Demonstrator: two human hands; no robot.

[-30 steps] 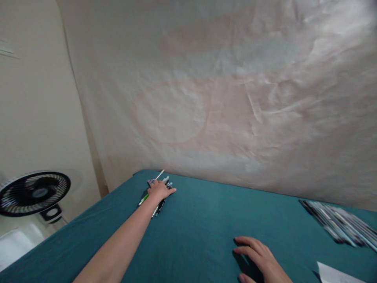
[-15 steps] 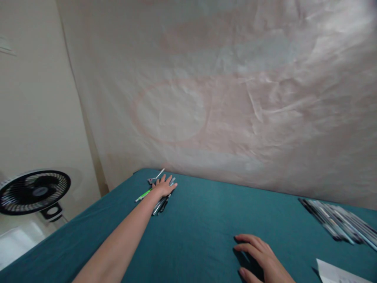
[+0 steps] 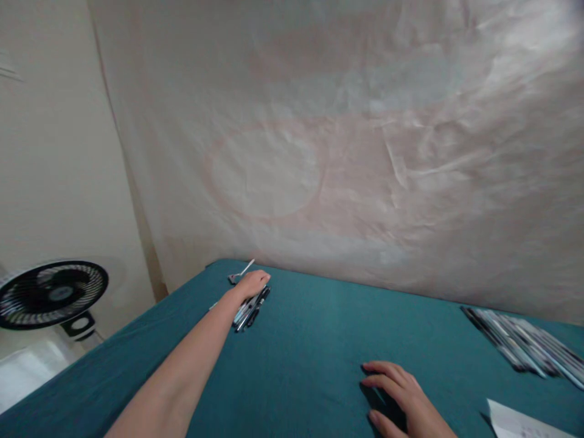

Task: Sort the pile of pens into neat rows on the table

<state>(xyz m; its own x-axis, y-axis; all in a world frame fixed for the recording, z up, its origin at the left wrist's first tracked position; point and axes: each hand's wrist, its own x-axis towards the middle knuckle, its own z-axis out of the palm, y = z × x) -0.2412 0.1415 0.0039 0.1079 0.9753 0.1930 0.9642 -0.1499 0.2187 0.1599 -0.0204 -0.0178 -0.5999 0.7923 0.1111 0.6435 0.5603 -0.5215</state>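
My left hand reaches to the far left of the table, with its fingers curled down at the upper end of a small bunch of pens. What its fingers close on, if anything, is hidden beneath the hand. Dark and clear-barrelled pens stick out below the wrist. Just beyond the hand lies a thin white stick-like thing with a dark end. My right hand rests near the front of the table, fingers bent and apart, holding nothing.
A wide row of pens lies on the right of the green-covered table. White paper sits at the front right. A black fan stands left of the table, and a pale sheet hangs behind.
The spread fingers of my left hand have curled closed over the pens. The bright green pen beside it has gone from sight. My right hand has stayed in place.
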